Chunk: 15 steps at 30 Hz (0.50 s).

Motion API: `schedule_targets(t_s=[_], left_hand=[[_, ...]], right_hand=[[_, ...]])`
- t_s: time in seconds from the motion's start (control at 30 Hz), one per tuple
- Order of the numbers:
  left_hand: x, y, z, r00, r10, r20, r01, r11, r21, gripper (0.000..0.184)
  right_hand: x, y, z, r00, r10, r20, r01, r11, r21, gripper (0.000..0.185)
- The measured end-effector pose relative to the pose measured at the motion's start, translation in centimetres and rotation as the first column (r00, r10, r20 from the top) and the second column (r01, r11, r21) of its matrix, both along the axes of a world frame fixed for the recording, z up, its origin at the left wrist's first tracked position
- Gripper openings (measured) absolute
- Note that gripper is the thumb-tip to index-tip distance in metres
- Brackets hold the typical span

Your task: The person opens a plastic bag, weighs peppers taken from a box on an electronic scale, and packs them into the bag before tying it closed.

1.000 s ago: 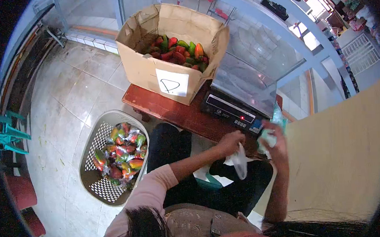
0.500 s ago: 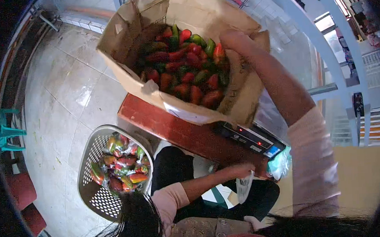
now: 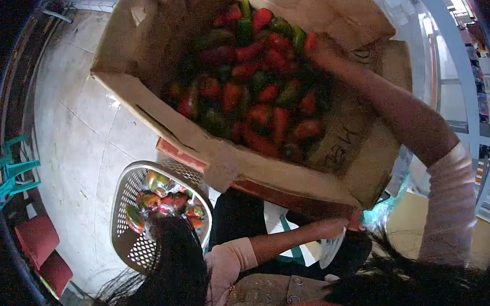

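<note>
My right hand reaches into a large cardboard box full of red and green peppers. Its fingers are around a reddish pepper near the right side of the pile. Low in the view, my left hand is closed on a clear plastic bag that hangs below it, over my lap. The box stands above and in front of my left hand.
A grey perforated basket with bagged peppers stands on the tiled floor at left. Under the box is a red-brown bench. Greenish plastic lies by its right end. Teal and red stools are at far left.
My right hand has gone from beside the scale up into the box, among the peppers. My left hand still holds the clear bag. The view has moved closer over the box, which now covers the scale.
</note>
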State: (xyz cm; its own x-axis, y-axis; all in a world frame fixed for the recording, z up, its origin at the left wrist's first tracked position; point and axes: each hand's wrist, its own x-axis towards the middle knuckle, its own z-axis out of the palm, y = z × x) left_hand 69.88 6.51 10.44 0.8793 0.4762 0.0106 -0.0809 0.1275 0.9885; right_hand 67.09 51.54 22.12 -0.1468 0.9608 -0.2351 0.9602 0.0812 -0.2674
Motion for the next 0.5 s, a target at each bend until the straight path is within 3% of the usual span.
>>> schedule_targets(t_s=[0.07,0.1,0.17,0.27,0.37,0.43,0.47,0.5], left_hand=[[-1.3,1.1,1.6,0.971,0.171,0.168,-0.176,0.984,0.016,0.02],[-1.8,1.4,2.1,0.956,0.206,0.208,-0.214,0.977,0.019,0.019],[-2.5,1.9,2.7,0.99,0.089,0.113,-0.093,0.995,0.036,0.016],[-2.7,2.3,2.7,1.0,-0.005,0.002,0.005,0.999,-0.034,0.015],[-2.5,2.2,2.7,0.999,-0.042,-0.002,0.042,0.998,-0.052,0.014],[0.6,-0.7,-0.3,0.995,-0.046,0.089,0.066,0.968,-0.243,0.013],[0.6,-0.7,-0.4,0.994,-0.051,0.092,0.071,0.97,-0.234,0.013],[0.6,-0.6,-0.4,0.994,-0.056,0.094,0.076,0.971,-0.225,0.014]], right_hand=[[-1.4,0.0,0.5,0.963,-0.229,-0.145,0.186,0.948,-0.259,0.034],[-2.4,-0.1,1.1,0.994,-0.098,-0.036,0.092,0.985,-0.146,0.036],[-4.0,-0.3,2.4,0.967,0.131,0.218,-0.144,0.988,0.045,0.038],[-5.1,0.0,3.0,0.935,0.216,0.281,-0.257,0.959,0.12,0.042],[-5.8,0.8,4.5,0.947,0.272,-0.171,-0.262,0.962,0.077,0.043],[-6.7,4.6,2.2,0.861,0.452,-0.232,-0.361,0.866,0.346,0.039],[-7.2,6.0,1.4,0.807,0.538,-0.242,-0.385,0.791,0.476,0.037],[-8.4,5.9,3.2,0.776,0.465,-0.425,-0.407,0.885,0.224,0.036]])
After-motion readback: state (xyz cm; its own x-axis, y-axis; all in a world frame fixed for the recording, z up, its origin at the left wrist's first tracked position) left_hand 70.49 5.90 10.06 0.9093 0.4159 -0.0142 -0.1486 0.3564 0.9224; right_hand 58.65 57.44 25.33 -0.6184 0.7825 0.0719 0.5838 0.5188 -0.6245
